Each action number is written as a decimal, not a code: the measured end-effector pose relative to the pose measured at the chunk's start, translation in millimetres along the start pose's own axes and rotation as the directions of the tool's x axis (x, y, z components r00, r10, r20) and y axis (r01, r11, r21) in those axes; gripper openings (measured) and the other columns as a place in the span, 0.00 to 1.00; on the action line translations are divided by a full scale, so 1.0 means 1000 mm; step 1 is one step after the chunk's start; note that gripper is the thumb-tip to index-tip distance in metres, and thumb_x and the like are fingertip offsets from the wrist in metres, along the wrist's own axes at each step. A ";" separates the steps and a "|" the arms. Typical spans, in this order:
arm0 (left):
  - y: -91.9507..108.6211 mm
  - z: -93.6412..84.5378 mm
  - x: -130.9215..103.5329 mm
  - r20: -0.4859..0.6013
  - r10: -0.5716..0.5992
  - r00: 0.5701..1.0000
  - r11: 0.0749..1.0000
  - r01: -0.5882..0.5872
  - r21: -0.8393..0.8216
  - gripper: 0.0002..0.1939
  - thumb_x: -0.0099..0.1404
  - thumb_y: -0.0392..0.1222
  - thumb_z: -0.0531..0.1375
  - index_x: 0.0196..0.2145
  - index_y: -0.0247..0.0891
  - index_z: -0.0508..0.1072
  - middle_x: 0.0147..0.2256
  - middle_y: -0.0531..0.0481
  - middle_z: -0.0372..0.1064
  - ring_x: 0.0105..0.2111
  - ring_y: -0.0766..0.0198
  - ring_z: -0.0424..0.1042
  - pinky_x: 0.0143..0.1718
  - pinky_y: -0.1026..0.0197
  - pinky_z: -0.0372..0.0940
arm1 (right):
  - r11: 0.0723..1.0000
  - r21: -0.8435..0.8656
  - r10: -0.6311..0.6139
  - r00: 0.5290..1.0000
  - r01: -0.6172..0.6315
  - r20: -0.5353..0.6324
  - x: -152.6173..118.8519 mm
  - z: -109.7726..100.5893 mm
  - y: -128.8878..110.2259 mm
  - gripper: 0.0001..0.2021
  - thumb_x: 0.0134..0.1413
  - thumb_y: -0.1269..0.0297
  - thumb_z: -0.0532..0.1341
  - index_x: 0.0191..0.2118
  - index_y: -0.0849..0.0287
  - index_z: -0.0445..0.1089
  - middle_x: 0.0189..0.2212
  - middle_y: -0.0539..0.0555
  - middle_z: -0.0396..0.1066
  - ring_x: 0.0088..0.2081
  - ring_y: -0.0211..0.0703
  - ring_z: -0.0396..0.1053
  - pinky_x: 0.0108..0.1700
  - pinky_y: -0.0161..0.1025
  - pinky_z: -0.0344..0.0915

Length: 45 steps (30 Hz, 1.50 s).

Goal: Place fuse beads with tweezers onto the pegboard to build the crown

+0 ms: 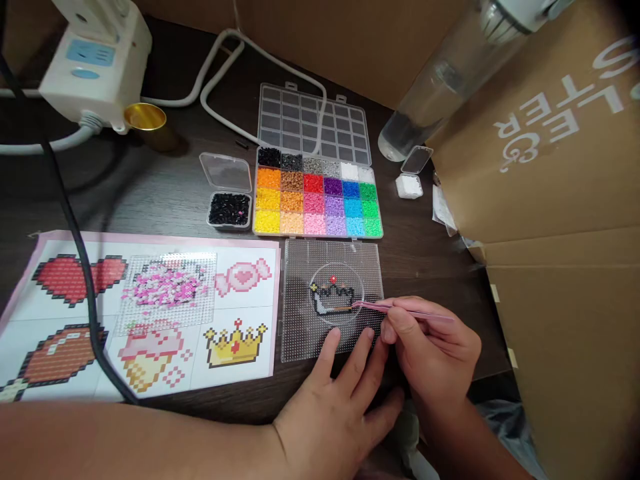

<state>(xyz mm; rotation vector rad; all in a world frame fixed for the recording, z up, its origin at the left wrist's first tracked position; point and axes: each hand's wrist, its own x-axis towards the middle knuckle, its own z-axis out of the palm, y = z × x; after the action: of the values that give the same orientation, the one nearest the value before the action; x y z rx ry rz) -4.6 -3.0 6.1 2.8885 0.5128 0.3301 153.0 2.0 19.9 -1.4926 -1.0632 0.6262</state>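
Note:
My right hand (433, 347) pinches a pair of pink tweezers (415, 312), whose tip reaches the lower right of a small crown of beads (333, 298). The crown has a dark outline, a red bead on its top point and a row of lighter beads along its base. It lies on a clear pegboard (300, 333), inside a ring outline. Whether the tips hold a bead is too small to tell. My left hand (343, 400) is spread flat, fingertips on the board's near edge. A pattern sheet (200, 380) with a yellow crown (236, 343) lies to the left.
Behind the pegboard stands an open bead case (317, 200) sorted by colour. Beside it are a small box of black beads (229, 209) and a white-filled box (409, 187). Pink and white beads (167, 283) lie on another board. A black cable (75, 227) crosses the sheet; cardboard (560, 267) walls the right.

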 end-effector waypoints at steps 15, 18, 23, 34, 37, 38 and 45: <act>0.001 0.003 0.000 -0.023 -0.015 1.000 1.000 0.015 0.009 0.24 0.67 0.54 0.50 0.59 0.54 0.62 0.62 0.39 0.56 0.62 0.41 0.50 0.57 0.33 0.33 | 1.000 0.007 -0.001 1.000 0.001 -0.001 -0.001 -0.001 0.000 0.10 0.52 0.77 0.64 0.37 0.57 0.78 0.23 0.48 0.73 0.21 0.33 0.68 0.25 0.35 0.69; 0.001 0.002 -0.001 -0.028 -0.014 1.000 1.000 0.014 0.007 0.24 0.67 0.54 0.51 0.59 0.54 0.63 0.61 0.39 0.56 0.62 0.41 0.50 0.57 0.33 0.33 | 1.000 0.020 0.003 1.000 -0.003 0.004 -0.001 -0.002 0.000 0.09 0.52 0.77 0.64 0.37 0.57 0.77 0.22 0.48 0.72 0.21 0.34 0.68 0.25 0.35 0.69; 0.001 0.002 0.000 -0.029 -0.017 0.999 1.000 0.017 0.013 0.23 0.67 0.54 0.50 0.59 0.54 0.63 0.61 0.39 0.56 0.62 0.42 0.51 0.57 0.33 0.33 | 1.000 0.012 0.023 1.000 -0.024 0.013 -0.002 -0.002 0.001 0.08 0.52 0.76 0.64 0.36 0.59 0.77 0.25 0.50 0.74 0.20 0.34 0.68 0.25 0.36 0.68; 0.001 0.001 -0.001 -0.009 -0.013 1.000 1.000 0.013 0.004 0.24 0.67 0.53 0.50 0.60 0.53 0.61 0.62 0.38 0.55 0.62 0.41 0.50 0.57 0.33 0.33 | 0.998 -0.034 0.057 0.998 -0.056 0.028 0.000 -0.001 -0.004 0.07 0.53 0.75 0.64 0.35 0.57 0.78 0.23 0.49 0.73 0.20 0.33 0.68 0.25 0.34 0.68; 0.001 0.001 -0.001 -0.006 -0.006 1.000 1.000 0.006 0.002 0.24 0.67 0.54 0.49 0.60 0.53 0.62 0.62 0.39 0.55 0.62 0.41 0.50 0.56 0.33 0.32 | 0.998 -0.005 0.059 0.998 -0.059 0.016 0.000 0.000 -0.003 0.08 0.53 0.74 0.64 0.35 0.56 0.78 0.23 0.48 0.73 0.20 0.33 0.67 0.24 0.33 0.68; 0.000 0.001 -0.001 -0.006 -0.002 1.000 1.000 0.002 0.002 0.23 0.67 0.54 0.49 0.59 0.54 0.62 0.62 0.39 0.55 0.62 0.41 0.51 0.56 0.33 0.33 | 0.998 0.011 0.063 0.998 -0.063 0.005 -0.001 0.000 -0.002 0.07 0.53 0.74 0.64 0.35 0.55 0.78 0.22 0.48 0.73 0.20 0.33 0.67 0.24 0.33 0.68; -0.003 0.011 -0.003 -0.215 0.018 0.976 0.983 0.022 0.184 0.19 0.70 0.53 0.48 0.56 0.61 0.63 0.56 0.47 0.65 0.57 0.49 0.61 0.54 0.38 0.46 | 0.986 0.107 0.131 0.991 -0.128 -0.029 0.014 -0.001 -0.004 0.02 0.52 0.69 0.66 0.33 0.61 0.76 0.19 0.50 0.71 0.18 0.34 0.66 0.22 0.34 0.67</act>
<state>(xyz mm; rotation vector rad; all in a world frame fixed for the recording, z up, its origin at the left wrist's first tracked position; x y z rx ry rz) -5.6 -2.7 -6.1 3.0487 0.6114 0.6340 158.6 13.4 26.4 -1.4837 -0.8971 0.7327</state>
